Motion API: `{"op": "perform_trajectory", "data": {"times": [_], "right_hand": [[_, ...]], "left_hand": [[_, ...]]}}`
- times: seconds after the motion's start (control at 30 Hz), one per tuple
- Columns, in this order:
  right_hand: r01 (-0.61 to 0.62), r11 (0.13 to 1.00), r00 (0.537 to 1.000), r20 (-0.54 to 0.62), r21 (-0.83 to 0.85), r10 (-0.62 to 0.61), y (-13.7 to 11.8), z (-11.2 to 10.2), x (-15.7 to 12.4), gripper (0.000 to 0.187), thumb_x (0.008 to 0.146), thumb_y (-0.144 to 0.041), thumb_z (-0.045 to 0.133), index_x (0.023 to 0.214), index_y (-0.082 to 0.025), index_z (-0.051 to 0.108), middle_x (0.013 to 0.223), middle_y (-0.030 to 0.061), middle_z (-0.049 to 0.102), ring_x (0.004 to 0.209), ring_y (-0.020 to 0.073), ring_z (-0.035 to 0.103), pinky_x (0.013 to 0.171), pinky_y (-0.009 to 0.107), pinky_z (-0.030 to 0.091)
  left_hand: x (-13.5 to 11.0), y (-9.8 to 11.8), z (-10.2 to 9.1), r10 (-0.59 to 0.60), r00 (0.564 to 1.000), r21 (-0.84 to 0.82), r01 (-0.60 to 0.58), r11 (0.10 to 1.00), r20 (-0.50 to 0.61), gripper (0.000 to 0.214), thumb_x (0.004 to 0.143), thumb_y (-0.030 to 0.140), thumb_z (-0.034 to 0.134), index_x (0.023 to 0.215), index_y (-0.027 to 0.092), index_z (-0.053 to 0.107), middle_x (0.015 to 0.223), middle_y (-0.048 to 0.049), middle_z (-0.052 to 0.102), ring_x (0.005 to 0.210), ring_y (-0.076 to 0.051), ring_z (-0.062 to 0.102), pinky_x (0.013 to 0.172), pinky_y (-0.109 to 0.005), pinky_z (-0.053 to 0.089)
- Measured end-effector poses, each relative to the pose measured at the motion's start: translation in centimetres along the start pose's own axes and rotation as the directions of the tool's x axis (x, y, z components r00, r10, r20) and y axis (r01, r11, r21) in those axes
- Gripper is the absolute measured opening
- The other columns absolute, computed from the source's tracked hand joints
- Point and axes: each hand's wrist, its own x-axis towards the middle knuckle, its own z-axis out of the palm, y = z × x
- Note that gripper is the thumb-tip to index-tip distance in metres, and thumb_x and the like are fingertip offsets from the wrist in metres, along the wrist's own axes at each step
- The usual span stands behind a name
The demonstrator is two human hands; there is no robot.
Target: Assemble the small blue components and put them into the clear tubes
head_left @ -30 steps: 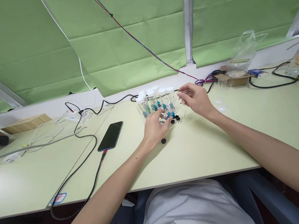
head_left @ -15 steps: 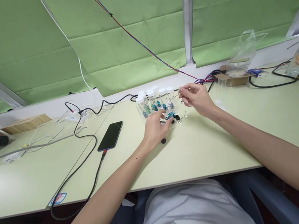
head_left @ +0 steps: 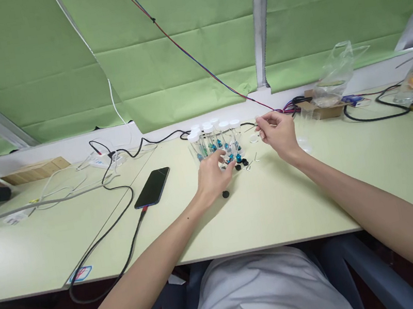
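Note:
My left hand [head_left: 213, 174] rests at the front of a group of clear tubes [head_left: 210, 141] with white caps and blue and green pieces inside. Its thumb and fingers curl round a small blue part [head_left: 230, 159], partly hidden by the fingers. My right hand [head_left: 278, 132] is raised to the right of the tubes, thumb and fingertips pinched together. What it pinches is too small to make out. Beside the left fingertips lie another blue piece [head_left: 238, 158], black round pieces [head_left: 245, 162] and thin bent metal keys [head_left: 256, 157].
A single black disc [head_left: 226, 194] lies nearer me. To the left is a phone [head_left: 152, 187] with a plugged-in black cable [head_left: 136, 239]. A white ring-shaped piece [head_left: 254, 138] lies beside my right hand. A cardboard box [head_left: 324, 112] with a plastic bag [head_left: 333, 77] stands back right.
My right hand has moved a little to the right, away from the tubes, uncovering the white ring-shaped piece. The left hand has stayed in nearly the same place, with the blue part shifted slightly.

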Motion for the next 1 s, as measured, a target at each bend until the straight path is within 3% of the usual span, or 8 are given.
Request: {"op": "perform_trajectory", "data": {"times": [0.07,0.17,0.3,0.5,0.6,0.73,0.87,1.0], "right_hand": [[-0.025,0.982,0.993,0.106,-0.187,0.045,0.5,-0.1,-0.2,0.023,0.085,-0.031,0.070,0.070,-0.015,0.063,0.059,-0.0004,0.063,0.040,0.0076,0.051,0.039,0.020,0.038],[0.013,0.899,0.941,0.310,-0.439,0.138,1.3,0.0,-0.7,0.020,0.087,-0.019,0.063,0.067,-0.016,0.061,0.053,-0.0013,0.061,0.040,0.0102,0.053,0.046,0.022,0.043],[0.118,0.789,0.868,0.449,-0.603,0.213,1.9,0.0,-1.1,0.017,0.088,-0.010,0.056,0.074,-0.016,0.063,0.056,-0.0004,0.065,0.047,0.0118,0.060,0.060,0.024,0.049],[0.230,0.670,0.794,0.534,-0.706,0.291,2.4,0.0,-1.1,0.012,0.092,-0.015,0.060,0.089,-0.014,0.072,0.070,0.0053,0.073,0.065,0.0154,0.068,0.071,0.025,0.048],[0.324,0.593,0.785,0.559,-0.738,0.267,2.4,0.0,-1.0,0.013,0.090,-0.022,0.064,0.095,-0.015,0.074,0.089,0.0090,0.076,0.079,0.0180,0.068,0.072,0.026,0.045],[0.388,0.554,0.783,0.581,-0.736,0.224,2.1,0.0,-0.9,0.020,0.089,-0.028,0.067,0.103,-0.015,0.074,0.099,0.0097,0.074,0.077,0.0170,0.064,0.071,0.027,0.042],[0.430,0.545,0.765,0.611,-0.719,0.202,1.4,0.1,-1.0,0.014,0.086,-0.028,0.069,0.092,-0.016,0.073,0.095,0.0080,0.072,0.079,0.0168,0.062,0.069,0.026,0.039],[0.464,0.533,0.668,0.675,-0.708,0.314,0.4,0.3,-1.6,0.008,0.083,-0.022,0.066,0.077,-0.017,0.067,0.079,0.0055,0.070,0.074,0.0163,0.060,0.062,0.025,0.035]], "left_hand": [[0.0,0.0,0.0,-0.003,1.000,-0.005,0.003,1.000,-0.010,0.028,0.085,0.035,0.069,0.108,0.019,0.070,0.091,-0.0046,0.075,0.079,-0.021,0.069,0.074,-0.032,0.050],[0.1,0.1,0.0,-0.001,1.000,-0.012,0.001,1.000,-0.021,0.028,0.085,0.036,0.070,0.107,0.018,0.070,0.091,-0.0043,0.074,0.079,-0.021,0.069,0.074,-0.032,0.050],[0.1,0.1,0.0,0.001,1.000,-0.014,-0.002,1.000,-0.018,0.028,0.086,0.036,0.069,0.107,0.018,0.070,0.091,-0.0042,0.074,0.078,-0.021,0.069,0.074,-0.032,0.050],[0.0,0.1,0.1,0.007,1.000,-0.018,-0.007,1.000,-0.012,0.028,0.085,0.036,0.069,0.107,0.019,0.070,0.091,-0.0044,0.074,0.079,-0.021,0.069,0.073,-0.032,0.050],[-0.1,0.0,0.1,0.008,1.000,-0.016,-0.008,1.000,-0.014,0.028,0.086,0.036,0.069,0.108,0.019,0.070,0.091,-0.0043,0.074,0.078,-0.020,0.069,0.073,-0.032,0.050],[0.0,0.0,0.2,0.008,1.000,-0.014,-0.008,1.000,-0.012,0.028,0.085,0.037,0.070,0.107,0.019,0.070,0.090,-0.0044,0.074,0.078,-0.021,0.069,0.073,-0.032,0.050],[0.0,0.0,0.3,0.011,1.000,-0.020,-0.011,1.000,-0.017,0.028,0.084,0.036,0.071,0.106,0.020,0.070,0.090,-0.0041,0.074,0.078,-0.020,0.069,0.074,-0.032,0.051],[0.0,-0.1,0.3,0.018,1.000,-0.022,-0.019,1.000,-0.018,0.027,0.084,0.036,0.070,0.106,0.019,0.069,0.089,-0.0040,0.074,0.078,-0.020,0.069,0.074,-0.032,0.050]]}}
